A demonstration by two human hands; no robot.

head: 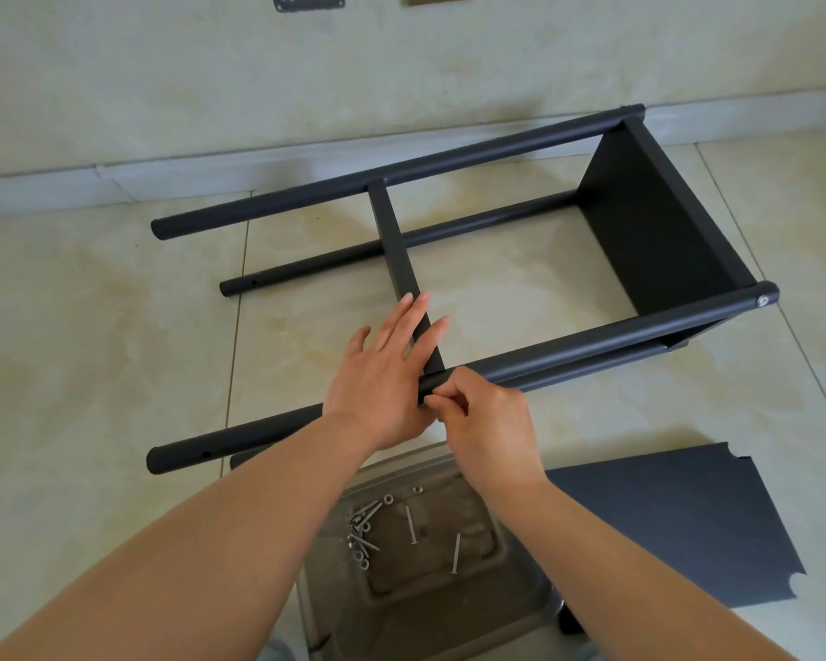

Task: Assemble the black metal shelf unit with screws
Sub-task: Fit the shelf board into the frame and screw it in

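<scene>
The black shelf frame (pixel 473 240) lies on its side on the tiled floor (pixel 91 326) by the wall. My left hand (pixel 382 374) lies flat with straight fingers on the middle shelf panel (pixel 401 260), steadying it. My right hand (pixel 487 422) pinches something small, too hidden to name, against the near tube (pixel 592 341). Loose screws (pixel 368 531) sit in a metal tray (pixel 511 589) beside a spare black panel (pixel 678 527)

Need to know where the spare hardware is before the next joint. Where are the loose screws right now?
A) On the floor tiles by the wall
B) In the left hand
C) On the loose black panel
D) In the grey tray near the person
D: the screws and washers lie in the grey tray, beside the loose black panel.
</scene>
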